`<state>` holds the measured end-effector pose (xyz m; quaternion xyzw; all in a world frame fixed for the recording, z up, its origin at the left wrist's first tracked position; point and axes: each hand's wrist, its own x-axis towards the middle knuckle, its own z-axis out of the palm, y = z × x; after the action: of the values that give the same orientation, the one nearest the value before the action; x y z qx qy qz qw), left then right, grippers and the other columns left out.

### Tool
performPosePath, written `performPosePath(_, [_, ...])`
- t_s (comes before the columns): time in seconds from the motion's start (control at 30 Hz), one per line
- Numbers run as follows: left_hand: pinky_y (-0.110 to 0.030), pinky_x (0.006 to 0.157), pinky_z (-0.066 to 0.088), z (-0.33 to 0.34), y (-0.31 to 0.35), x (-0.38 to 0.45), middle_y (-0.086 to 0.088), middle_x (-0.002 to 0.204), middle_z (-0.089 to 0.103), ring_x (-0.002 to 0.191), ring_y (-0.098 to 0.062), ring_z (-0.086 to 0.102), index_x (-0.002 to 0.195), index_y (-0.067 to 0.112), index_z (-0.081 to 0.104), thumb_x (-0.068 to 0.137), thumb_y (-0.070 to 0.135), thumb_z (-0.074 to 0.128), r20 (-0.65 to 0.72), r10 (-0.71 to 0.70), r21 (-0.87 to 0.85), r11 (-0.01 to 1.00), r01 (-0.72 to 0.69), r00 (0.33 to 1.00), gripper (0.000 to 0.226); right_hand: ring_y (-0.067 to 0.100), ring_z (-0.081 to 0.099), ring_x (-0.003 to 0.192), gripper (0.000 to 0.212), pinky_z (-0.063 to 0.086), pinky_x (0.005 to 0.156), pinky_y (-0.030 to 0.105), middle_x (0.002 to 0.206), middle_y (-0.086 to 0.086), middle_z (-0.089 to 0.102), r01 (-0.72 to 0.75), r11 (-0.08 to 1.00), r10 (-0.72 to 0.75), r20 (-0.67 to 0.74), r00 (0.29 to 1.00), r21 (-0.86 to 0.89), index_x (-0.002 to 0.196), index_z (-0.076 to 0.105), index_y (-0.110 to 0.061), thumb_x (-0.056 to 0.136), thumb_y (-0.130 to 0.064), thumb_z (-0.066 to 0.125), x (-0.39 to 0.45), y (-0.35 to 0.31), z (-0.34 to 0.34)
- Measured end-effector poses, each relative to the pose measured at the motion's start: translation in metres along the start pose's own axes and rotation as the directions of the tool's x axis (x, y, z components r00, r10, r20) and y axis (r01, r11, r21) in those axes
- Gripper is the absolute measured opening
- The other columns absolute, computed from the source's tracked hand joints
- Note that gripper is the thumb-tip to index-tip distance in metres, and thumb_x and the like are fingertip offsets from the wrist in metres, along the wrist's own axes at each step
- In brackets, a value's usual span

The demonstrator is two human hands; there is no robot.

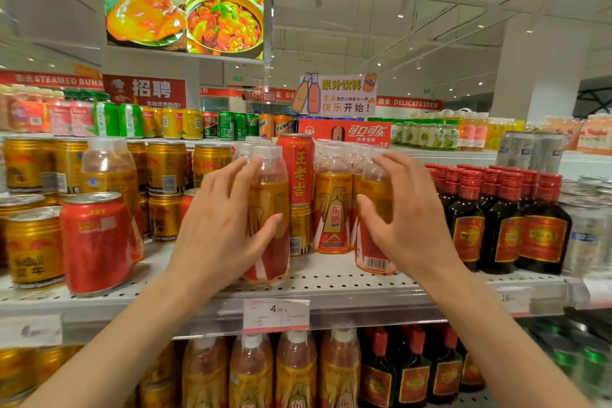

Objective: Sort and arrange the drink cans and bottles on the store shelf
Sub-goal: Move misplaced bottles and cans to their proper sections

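Observation:
Two amber energy-drink bottles with orange and red labels stand at the front of the white perforated shelf [331, 278]. My left hand [225, 228] wraps around the left bottle [270, 209]. My right hand [404, 219] curls around the right bottle [374, 242], fingers on its neck and thumb on its label. A third such bottle [332, 209] stands between them, further back. Behind it a tall red can [298, 169] rests on top of a gold can [299, 228].
Gold cans [33, 248] and a red can [96, 242] crowd the shelf's left side. Dark bottles with red caps [503, 225] fill the right, silver cans [586, 235] beyond them. A price tag [275, 313] hangs on the shelf edge. More bottles stand on the shelf below.

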<state>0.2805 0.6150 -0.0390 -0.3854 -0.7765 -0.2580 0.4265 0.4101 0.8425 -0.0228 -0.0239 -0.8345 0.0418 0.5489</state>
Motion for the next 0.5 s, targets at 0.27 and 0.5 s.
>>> performPosePath(0.27, [-0.046,0.099,0.042,-0.007,-0.009,0.015,-0.002,0.132,0.062,0.115,-0.022,0.057,0.160,0.031,0.016,0.090,0.062,0.055,0.083,-0.024,-0.076,0.997,0.031,0.996,0.085,0.015,0.041,0.136,0.058,0.031,0.114,0.032,0.146,-0.001,0.046,0.022,0.998,-0.040,0.301,0.953,0.064,0.148,0.041,-0.019,0.096,-0.035,0.061,0.075,-0.040,0.036])
performPosePath(0.5, [-0.042,0.101,0.042,-0.002,-0.012,0.010,0.001,0.140,0.057,0.124,-0.018,0.055,0.159,0.036,0.008,0.091,0.058,0.058,0.063,-0.027,-0.159,0.987,0.037,0.998,0.087,0.016,0.050,0.120,0.054,0.041,0.098,0.029,0.133,-0.002,0.054,-0.050,0.993,0.000,0.418,0.908,0.109,0.133,0.044,-0.023,0.090,-0.039,0.072,0.096,-0.039,0.045])
